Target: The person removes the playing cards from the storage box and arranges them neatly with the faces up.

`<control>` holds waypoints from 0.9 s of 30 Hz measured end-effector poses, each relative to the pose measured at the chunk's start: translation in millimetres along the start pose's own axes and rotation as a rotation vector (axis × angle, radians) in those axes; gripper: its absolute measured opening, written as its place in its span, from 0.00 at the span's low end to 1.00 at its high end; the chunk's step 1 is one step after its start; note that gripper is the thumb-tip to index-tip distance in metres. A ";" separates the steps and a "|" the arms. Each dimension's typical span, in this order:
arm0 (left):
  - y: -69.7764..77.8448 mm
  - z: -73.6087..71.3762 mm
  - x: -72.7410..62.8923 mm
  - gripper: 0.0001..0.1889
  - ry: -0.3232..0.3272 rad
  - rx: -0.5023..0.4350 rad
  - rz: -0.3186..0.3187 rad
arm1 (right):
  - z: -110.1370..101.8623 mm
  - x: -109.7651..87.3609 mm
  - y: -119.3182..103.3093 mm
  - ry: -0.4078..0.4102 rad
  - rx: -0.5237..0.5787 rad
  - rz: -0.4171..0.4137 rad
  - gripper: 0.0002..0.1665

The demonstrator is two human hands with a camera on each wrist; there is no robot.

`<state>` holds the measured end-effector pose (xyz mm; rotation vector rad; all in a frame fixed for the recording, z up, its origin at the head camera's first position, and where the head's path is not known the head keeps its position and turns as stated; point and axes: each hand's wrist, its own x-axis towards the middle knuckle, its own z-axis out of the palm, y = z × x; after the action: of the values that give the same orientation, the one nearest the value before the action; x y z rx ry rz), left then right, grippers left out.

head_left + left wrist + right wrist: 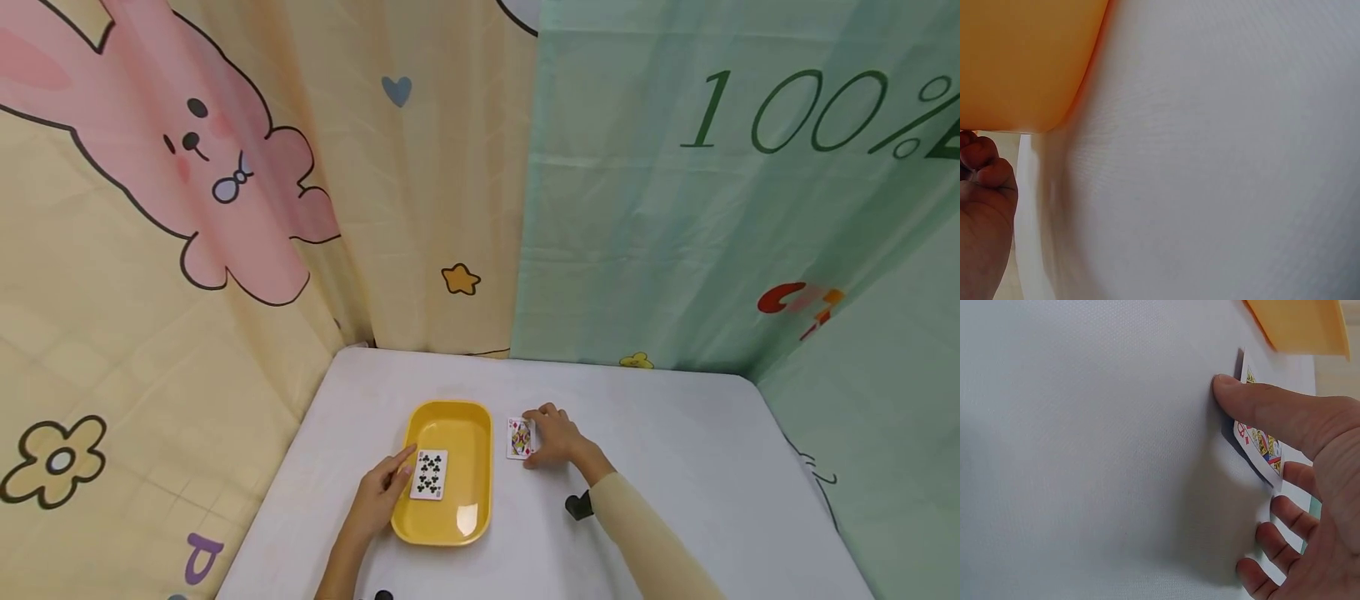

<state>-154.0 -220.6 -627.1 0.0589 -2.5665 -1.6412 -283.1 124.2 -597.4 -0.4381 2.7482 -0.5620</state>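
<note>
So, the right hand [555, 440] has a face card [519, 439] pinched by opposite edges, thumb on the near edge and a fingertip on the far one. Red diamonds show on its face, which is turned up. The right wrist view shows it bowing, with a shadow under its edge, and the other fingers spread loosely beside it. It's just right of the yellow tray [468, 475], not in it.

Meanwhile the left hand [375, 496] grips the tray's left rim, index finger and thumb over the edge and the other fingers curled against the outside. The left wrist view only catches part of that hand.

Inside the tray, a clubs card [428, 475] lies face up toward the left wall, right by the left fingertips. Everything sits on a white table [690, 467]. A black thing [577, 506] is partly hidden by the cream right sleeve [652, 533]. Behind the table hang a yellow curtain [427, 192] with a pink rabbit [247, 237] and a green curtain [637, 233] reading "100%".
</note>
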 end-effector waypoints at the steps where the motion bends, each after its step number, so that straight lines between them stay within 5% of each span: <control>1: 0.4 0.2 0.4 0.19 0.000 -0.001 -0.001 | -0.9 0.3 0.1 0.000 0.002 0.004 0.52; 17: 3.7 0.8 5.2 0.20 -0.017 0.008 -0.006 | -5.4 -6.1 2.7 -0.015 0.041 0.026 0.60; 27: 1.2 -0.6 3.8 0.20 -0.030 -0.009 0.015 | -13.0 -29.0 -22.4 0.184 0.308 -0.111 0.42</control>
<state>-157.7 -220.9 -625.5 0.0152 -2.5750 -1.6608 -256.0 119.0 -570.0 -0.4850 2.7500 -1.0846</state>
